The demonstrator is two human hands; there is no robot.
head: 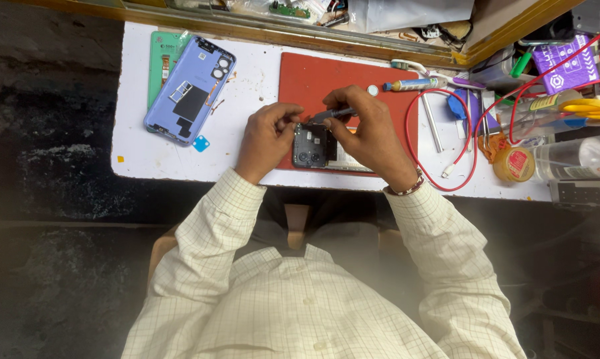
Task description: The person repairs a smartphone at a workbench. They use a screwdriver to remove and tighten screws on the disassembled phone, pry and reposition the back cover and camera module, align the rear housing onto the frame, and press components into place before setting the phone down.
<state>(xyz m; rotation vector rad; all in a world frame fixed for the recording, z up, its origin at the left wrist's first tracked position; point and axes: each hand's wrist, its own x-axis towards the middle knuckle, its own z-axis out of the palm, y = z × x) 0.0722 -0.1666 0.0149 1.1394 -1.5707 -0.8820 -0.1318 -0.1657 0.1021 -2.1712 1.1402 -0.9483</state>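
Observation:
An opened phone [311, 145] with its dark inner frame showing lies on a red mat [313, 76] at the white table's front edge. My left hand [268, 136] pinches the phone's upper left corner. My right hand [366, 129] rests over the phone's right side and grips a slim dark tool [332, 114], whose tip points left toward the phone's top. Part of the phone is hidden under my right hand.
A lilac phone back cover [190, 90] lies at the left on a green panel [159, 60]. A red cable [446, 143], a metal rod [432, 123], a glue tube [412, 84], a tape roll [514, 164], yellow scissors [589, 108] and a purple box [569, 63] crowd the right.

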